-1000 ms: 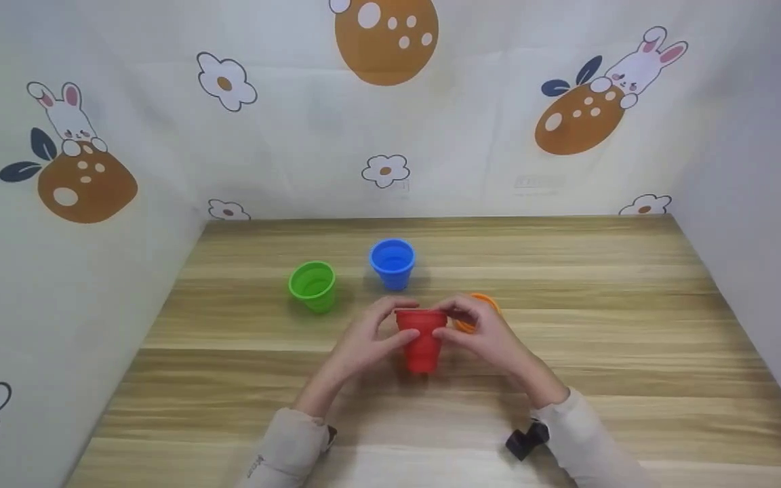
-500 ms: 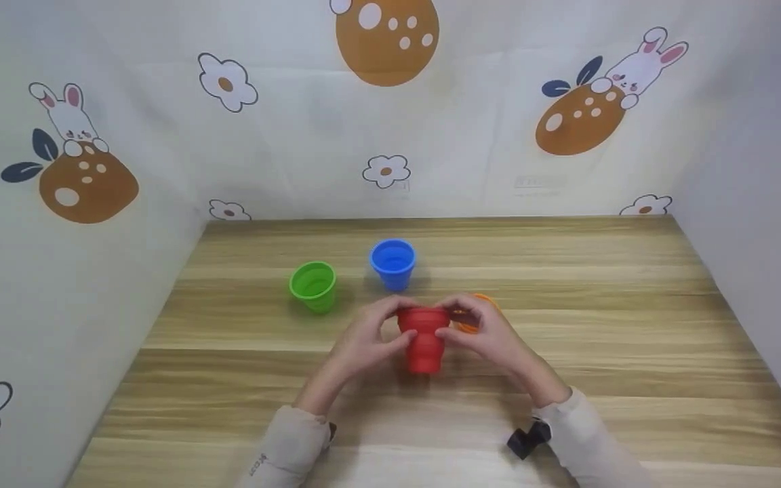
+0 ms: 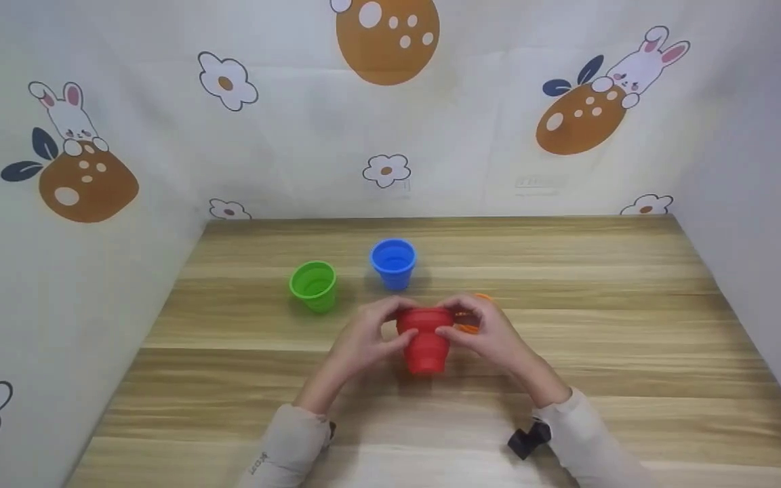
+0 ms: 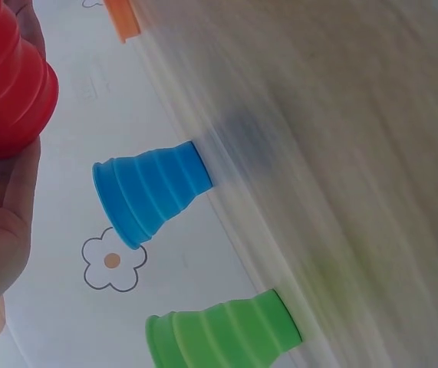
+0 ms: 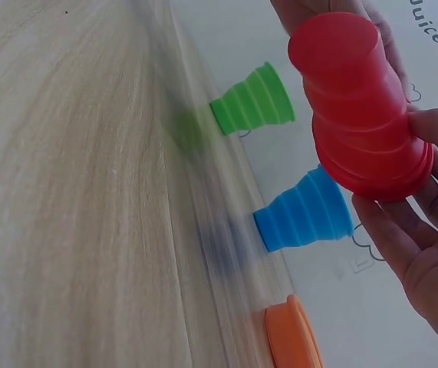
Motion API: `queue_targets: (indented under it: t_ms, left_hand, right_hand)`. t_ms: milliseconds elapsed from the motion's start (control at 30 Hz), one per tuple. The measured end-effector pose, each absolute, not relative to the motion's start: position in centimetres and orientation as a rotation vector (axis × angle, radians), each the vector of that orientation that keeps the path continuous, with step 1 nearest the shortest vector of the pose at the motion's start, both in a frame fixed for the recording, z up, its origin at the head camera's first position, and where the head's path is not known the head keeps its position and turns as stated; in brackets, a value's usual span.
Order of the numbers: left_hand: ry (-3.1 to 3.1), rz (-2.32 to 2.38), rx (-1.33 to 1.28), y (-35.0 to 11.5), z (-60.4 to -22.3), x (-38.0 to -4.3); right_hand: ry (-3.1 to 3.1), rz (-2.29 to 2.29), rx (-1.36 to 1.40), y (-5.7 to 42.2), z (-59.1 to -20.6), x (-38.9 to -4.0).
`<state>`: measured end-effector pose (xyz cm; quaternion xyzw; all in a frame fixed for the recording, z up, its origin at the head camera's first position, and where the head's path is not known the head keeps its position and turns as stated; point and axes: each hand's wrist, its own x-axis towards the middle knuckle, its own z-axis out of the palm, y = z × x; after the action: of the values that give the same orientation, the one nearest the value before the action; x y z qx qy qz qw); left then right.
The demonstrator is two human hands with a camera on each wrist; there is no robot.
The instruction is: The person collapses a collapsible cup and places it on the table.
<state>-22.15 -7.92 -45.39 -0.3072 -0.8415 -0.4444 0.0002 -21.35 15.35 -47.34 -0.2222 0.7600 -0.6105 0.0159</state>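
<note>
A red ribbed collapsible cup (image 3: 426, 346) is held up off the table between both hands in the head view, its base end toward me. My left hand (image 3: 369, 339) grips its left side, thumb on the near wall and fingers at the rim. On the other side my right hand (image 3: 489, 332) grips it the same way. The right wrist view shows the cup's flat base and stepped wall, with fingers around the rim. Behind my right hand sits a low orange collapsible cup (image 5: 290, 335), mostly hidden in the head view.
A blue cup (image 3: 394, 268) stands upright beyond the hands. To its left is an upright green cup (image 3: 314, 288). All rest on a wood-grain table (image 3: 580, 285), bounded by patterned cloth walls (image 3: 309, 122). A black device (image 3: 528, 440) is at my right wrist.
The red cup's wall has gone from a fairly even taper to a more stepped, bulging outline, and the cup has shifted slightly right. Both hands keep their grip. The other cups stay put.
</note>
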Motion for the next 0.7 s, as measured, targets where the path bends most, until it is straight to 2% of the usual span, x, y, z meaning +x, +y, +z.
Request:
queue_targets:
  t_ms: [700]
  left_hand:
    - [-2.563, -1.270, -1.015, -7.69, -45.30, -22.31]
  right_hand:
    - [2.552, -1.854, -0.776, 15.35, -47.75, -21.36]
